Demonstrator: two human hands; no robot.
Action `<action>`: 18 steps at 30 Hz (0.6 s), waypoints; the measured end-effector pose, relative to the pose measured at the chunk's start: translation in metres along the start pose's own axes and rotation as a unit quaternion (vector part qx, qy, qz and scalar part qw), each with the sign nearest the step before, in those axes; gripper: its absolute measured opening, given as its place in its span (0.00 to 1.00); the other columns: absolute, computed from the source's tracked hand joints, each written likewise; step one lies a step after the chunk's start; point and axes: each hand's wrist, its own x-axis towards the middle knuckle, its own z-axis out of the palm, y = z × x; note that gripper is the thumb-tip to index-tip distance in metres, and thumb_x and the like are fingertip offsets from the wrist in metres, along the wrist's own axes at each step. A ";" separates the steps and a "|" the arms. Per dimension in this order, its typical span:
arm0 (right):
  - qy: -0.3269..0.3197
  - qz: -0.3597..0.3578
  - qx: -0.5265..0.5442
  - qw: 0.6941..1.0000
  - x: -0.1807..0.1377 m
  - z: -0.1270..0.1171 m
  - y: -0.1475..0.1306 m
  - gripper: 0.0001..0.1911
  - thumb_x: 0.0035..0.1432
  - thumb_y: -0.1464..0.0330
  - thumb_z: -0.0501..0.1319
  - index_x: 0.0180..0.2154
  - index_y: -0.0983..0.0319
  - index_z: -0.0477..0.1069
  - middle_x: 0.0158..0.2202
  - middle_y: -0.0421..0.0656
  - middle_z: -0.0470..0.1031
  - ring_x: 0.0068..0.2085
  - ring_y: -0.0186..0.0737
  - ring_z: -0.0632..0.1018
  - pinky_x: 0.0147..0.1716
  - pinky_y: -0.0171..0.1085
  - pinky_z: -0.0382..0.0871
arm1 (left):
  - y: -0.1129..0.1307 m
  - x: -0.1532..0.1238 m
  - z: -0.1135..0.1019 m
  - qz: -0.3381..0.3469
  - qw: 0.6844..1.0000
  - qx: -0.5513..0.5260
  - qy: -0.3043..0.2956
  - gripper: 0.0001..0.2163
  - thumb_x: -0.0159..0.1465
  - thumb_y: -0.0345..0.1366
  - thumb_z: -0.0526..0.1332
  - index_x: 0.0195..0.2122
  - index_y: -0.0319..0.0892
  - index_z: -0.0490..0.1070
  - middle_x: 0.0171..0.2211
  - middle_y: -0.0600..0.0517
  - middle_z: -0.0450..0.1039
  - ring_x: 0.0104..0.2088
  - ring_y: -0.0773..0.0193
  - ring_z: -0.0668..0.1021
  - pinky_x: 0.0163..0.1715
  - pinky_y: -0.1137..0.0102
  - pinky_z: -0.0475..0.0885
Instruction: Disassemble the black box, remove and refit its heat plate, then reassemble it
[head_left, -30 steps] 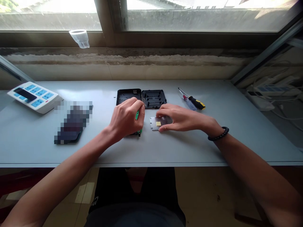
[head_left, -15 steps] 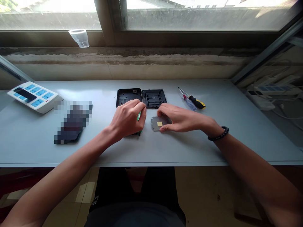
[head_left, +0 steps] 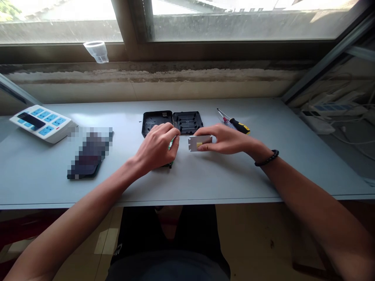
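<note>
In the head view my right hand (head_left: 224,138) holds a thin grey metal plate (head_left: 191,143) by its right part, thumb in front and fingers behind. A small yellow square pad (head_left: 199,144) sits on the plate, which is tilted above the table. To the left, my left hand (head_left: 161,144) is closed with thumb and index finger pinched; whatever is between them is too small to make out. Beneath it lies a green circuit board (head_left: 170,145), mostly hidden by the hand. Behind the hands are a black plastic case half (head_left: 156,117) and a flat black cover (head_left: 188,121).
A yellow-black screwdriver (head_left: 240,126) and one with a clear handle lie at the right back. At left are a blurred dark phone-like object (head_left: 89,160) and a white power strip (head_left: 58,130) with a black item on it. The table's front edge (head_left: 187,203) runs close below.
My right hand has raised the metal plate and tipped it more upright. My left hand has stayed nearly in place over the circuit board. The view has shifted slightly.
</note>
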 end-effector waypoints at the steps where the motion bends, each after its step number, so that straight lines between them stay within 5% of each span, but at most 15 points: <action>1: 0.020 0.003 0.012 1.000 0.000 -0.003 0.001 0.20 0.57 0.55 0.66 0.44 0.63 0.75 0.30 0.40 0.73 0.30 0.32 0.68 0.30 0.34 0.58 | 0.000 0.000 0.001 -0.005 1.000 -0.006 0.003 0.10 0.71 0.29 0.54 0.39 0.37 0.75 0.37 0.43 0.78 0.36 0.57 0.77 0.38 0.62 0.72; 7: 0.139 0.018 0.106 0.984 0.000 -0.013 0.005 0.22 0.55 0.52 0.68 0.40 0.63 0.72 0.31 0.41 0.71 0.31 0.33 0.70 0.30 0.36 0.61 | -0.003 0.009 0.002 -0.033 0.999 -0.014 -0.035 0.10 0.70 0.28 0.55 0.41 0.39 0.77 0.40 0.43 0.80 0.39 0.55 0.78 0.41 0.60 0.71; 13: 0.305 0.099 0.291 0.902 0.004 -0.018 0.008 0.15 0.46 0.66 0.72 0.35 0.62 0.71 0.33 0.42 0.70 0.31 0.32 0.68 0.29 0.36 0.60 | -0.004 0.031 0.000 -0.017 0.993 0.020 -0.116 0.13 0.70 0.26 0.53 0.38 0.39 0.79 0.41 0.42 0.80 0.40 0.52 0.76 0.43 0.58 0.66; 18: 0.340 0.142 0.339 0.866 0.006 -0.024 0.015 0.15 0.45 0.68 0.68 0.29 0.60 0.61 0.27 0.40 0.61 0.29 0.31 0.63 0.25 0.35 0.54 | -0.011 0.041 0.017 -0.003 0.990 0.026 -0.140 0.11 0.67 0.26 0.56 0.39 0.41 0.79 0.37 0.44 0.78 0.39 0.54 0.73 0.42 0.60 0.62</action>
